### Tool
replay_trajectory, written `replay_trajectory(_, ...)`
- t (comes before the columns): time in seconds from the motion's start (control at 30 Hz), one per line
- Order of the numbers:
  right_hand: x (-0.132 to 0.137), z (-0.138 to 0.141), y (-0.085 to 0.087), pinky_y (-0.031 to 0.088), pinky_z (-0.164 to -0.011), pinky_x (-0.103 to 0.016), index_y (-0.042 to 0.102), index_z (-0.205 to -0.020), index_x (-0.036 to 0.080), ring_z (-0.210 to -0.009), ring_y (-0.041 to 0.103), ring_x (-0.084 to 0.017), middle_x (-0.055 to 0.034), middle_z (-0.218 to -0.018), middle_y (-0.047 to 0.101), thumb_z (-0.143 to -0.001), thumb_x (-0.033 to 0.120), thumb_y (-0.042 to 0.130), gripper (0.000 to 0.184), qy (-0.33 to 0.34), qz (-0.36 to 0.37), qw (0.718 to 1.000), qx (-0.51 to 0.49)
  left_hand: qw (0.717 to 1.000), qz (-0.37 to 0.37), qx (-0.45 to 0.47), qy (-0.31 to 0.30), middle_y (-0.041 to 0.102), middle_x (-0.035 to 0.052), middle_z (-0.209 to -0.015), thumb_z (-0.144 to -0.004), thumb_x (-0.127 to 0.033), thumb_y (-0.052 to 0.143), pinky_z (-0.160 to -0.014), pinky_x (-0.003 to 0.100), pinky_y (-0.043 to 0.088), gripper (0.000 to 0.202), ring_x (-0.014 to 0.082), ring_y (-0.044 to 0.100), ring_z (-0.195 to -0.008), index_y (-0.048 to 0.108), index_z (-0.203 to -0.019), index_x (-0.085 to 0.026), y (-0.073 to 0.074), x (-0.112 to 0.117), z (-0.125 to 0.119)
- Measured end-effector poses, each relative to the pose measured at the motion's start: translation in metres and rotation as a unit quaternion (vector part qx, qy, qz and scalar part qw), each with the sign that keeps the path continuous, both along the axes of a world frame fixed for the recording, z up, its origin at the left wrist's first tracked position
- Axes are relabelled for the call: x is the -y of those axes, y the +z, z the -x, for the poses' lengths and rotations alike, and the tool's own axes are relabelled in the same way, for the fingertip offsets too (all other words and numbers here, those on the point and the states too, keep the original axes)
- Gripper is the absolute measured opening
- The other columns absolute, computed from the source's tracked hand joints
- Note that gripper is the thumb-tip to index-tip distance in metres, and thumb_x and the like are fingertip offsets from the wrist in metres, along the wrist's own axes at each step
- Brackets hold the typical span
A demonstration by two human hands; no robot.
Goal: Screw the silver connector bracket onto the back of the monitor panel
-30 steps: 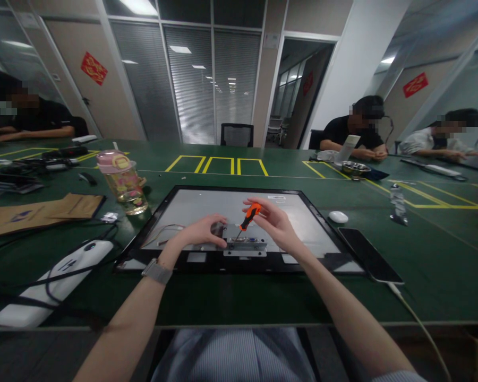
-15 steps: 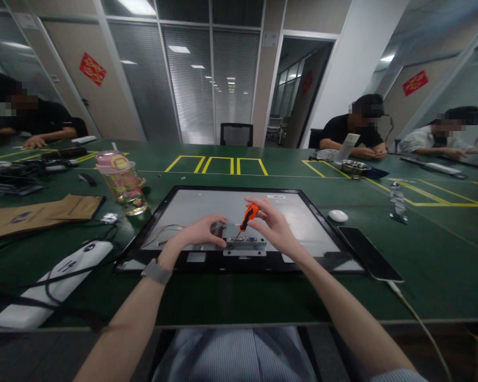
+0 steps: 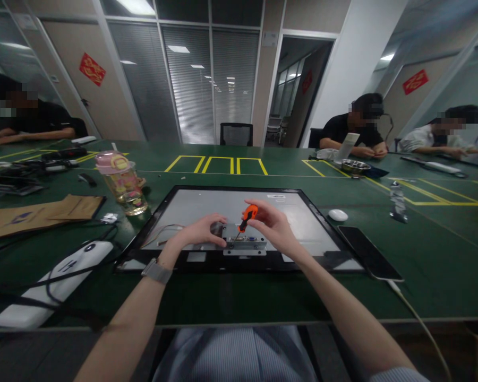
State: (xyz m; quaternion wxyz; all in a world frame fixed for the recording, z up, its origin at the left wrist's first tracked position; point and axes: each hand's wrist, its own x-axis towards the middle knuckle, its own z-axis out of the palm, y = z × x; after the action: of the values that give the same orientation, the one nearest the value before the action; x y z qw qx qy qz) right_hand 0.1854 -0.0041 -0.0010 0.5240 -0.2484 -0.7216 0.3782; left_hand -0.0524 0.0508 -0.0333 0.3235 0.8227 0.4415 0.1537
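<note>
Glass partitions with closed blinds and an open doorway back an office room. A long green worktop (image 3: 422,249), marked with yellow tape rectangles, fills the near view.

A monitor panel (image 3: 207,204) lies face down on the worktop straight ahead of the person, its grey metal back framed in black. Near the panel's closest edge sits a small metal bracket (image 3: 247,245) with a row of ports.

The left hand (image 3: 202,232) rests on the panel just left of the bracket. Its fingers are loosely curled and press down, gripping nothing. A grey watch (image 3: 156,271) bands that wrist.

The right hand (image 3: 274,225) has its fingertips closed around the orange handle of a small screwdriver (image 3: 245,217). The screwdriver is tilted, with its thin shaft pointing down at the bracket's left end.

Left of the panel stand a pink-lidded water bottle (image 3: 123,183) and a flat brown paper bag (image 3: 40,212). Nearer, a white device (image 3: 51,281) lies crossed by black cables.

To the right lie a white mouse (image 3: 338,215) and a dark smartphone (image 3: 368,253) with a cable attached.

Three other people sit at the far sides of the worktop, well apart from the panel.
</note>
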Motion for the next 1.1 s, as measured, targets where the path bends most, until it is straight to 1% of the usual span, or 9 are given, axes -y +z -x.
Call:
replay_trajectory(0.1, 0.001, 0.001, 0.001, 0.052, -0.093, -0.043, 0.050, -0.128, 0.028, -0.103, 0.064, -0.021, -0.0061, -0.109, 0.066, -0.089, 0.025, 0.057, 0.040, 0.017, -0.005, 1.000, -0.005, 1.000, 0.000, -0.001, -0.005, 0.049, 0.0059, -0.139, -0.055, -0.048, 0.081, -0.110, 0.040, 0.030, 0.067, 0.0273, 0.042, -0.129, 0.059, -0.113, -0.023, -0.002, -0.002, 0.001)
replay_trajectory(0.2, 0.002, 0.001, 0.002, 0.052, -0.093, -0.044, 0.047, -0.129, 0.028, -0.105, 0.063, -0.022, -0.0073, -0.112, 0.063, -0.091, 0.024, 0.052, 0.038, 0.028, -0.013, 1.000, -0.006, 1.000, -0.001, -0.005, -0.003, 0.048, 0.0065, -0.140, -0.054, -0.050, 0.080, -0.110, 0.040, 0.029, 0.069, 0.0281, 0.040, -0.131, 0.058, -0.114, -0.023, -0.004, -0.003, 0.002)
replay_trajectory(0.5, 0.001, 0.001, 0.001, 0.050, -0.095, -0.046, 0.046, -0.127, 0.029, -0.103, 0.065, -0.022, -0.0079, -0.115, 0.061, -0.093, 0.025, 0.049, 0.034, 0.040, -0.012, 0.999, -0.010, 1.000, -0.009, -0.011, 0.000, 0.050, 0.0067, -0.138, -0.054, -0.050, 0.080, -0.109, 0.040, 0.033, 0.067, 0.0288, 0.044, -0.127, 0.059, -0.112, -0.022, 0.000, -0.001, 0.000)
replay_trajectory(0.77, 0.002, 0.000, 0.002, 0.051, -0.093, -0.043, 0.047, -0.127, 0.028, -0.101, 0.065, -0.020, -0.0074, -0.115, 0.062, -0.092, 0.023, 0.050, 0.036, 0.026, -0.013, 0.999, -0.015, 1.000, -0.007, -0.015, 0.002, 0.049, 0.0063, -0.139, -0.055, -0.050, 0.080, -0.109, 0.041, 0.032, 0.069, 0.0290, 0.043, -0.128, 0.058, -0.114, -0.023, -0.001, -0.001, 0.001)
replay_trajectory(0.83, 0.001, 0.000, 0.002, 0.052, -0.090, -0.041, 0.048, -0.126, 0.028, -0.097, 0.066, -0.019, -0.0065, -0.112, 0.063, -0.090, 0.022, 0.052, 0.036, -0.003, -0.017, 0.999, -0.028, 1.000, -0.006, -0.012, 0.000, 0.049, 0.0061, -0.139, -0.055, -0.052, 0.080, -0.109, 0.041, 0.032, 0.069, 0.0291, 0.042, -0.129, 0.058, -0.114, -0.024, -0.001, -0.001, 0.002)
replay_trajectory(0.87, 0.000, 0.000, 0.002, 0.053, -0.088, -0.040, 0.050, -0.124, 0.028, -0.093, 0.066, -0.018, -0.0054, -0.108, 0.063, -0.089, 0.022, 0.055, 0.037, -0.029, -0.022, 0.999, -0.040, 1.000, -0.007, -0.011, -0.001, 0.049, 0.0061, -0.139, -0.055, -0.052, 0.079, -0.109, 0.041, 0.031, 0.069, 0.0291, 0.042, -0.129, 0.058, -0.114, -0.024, -0.001, -0.001, 0.002)
replay_trajectory(1.0, -0.006, -0.002, 0.001, 0.054, -0.078, -0.033, 0.056, -0.115, 0.030, -0.084, 0.062, -0.015, 0.0001, -0.091, 0.061, -0.082, 0.021, 0.063, 0.035, -0.154, -0.056, 0.982, -0.093, 1.000, -0.010, -0.022, -0.004, 0.049, 0.0056, -0.139, -0.056, -0.052, 0.079, -0.108, 0.039, 0.032, 0.070, 0.0279, 0.042, -0.129, 0.057, -0.116, -0.024, -0.001, -0.002, 0.002)
replay_trajectory(1.1, -0.008, -0.005, 0.000, 0.053, -0.073, -0.030, 0.057, -0.112, 0.030, -0.082, 0.060, -0.014, 0.0007, -0.090, 0.059, -0.081, 0.021, 0.064, 0.033, -0.210, -0.076, 0.970, -0.094, 1.000, -0.011, -0.029, -0.005, 0.049, 0.0053, -0.139, -0.058, -0.053, 0.078, -0.107, 0.038, 0.033, 0.069, 0.0273, 0.043, -0.128, 0.057, -0.117, -0.024, -0.002, -0.003, 0.002)
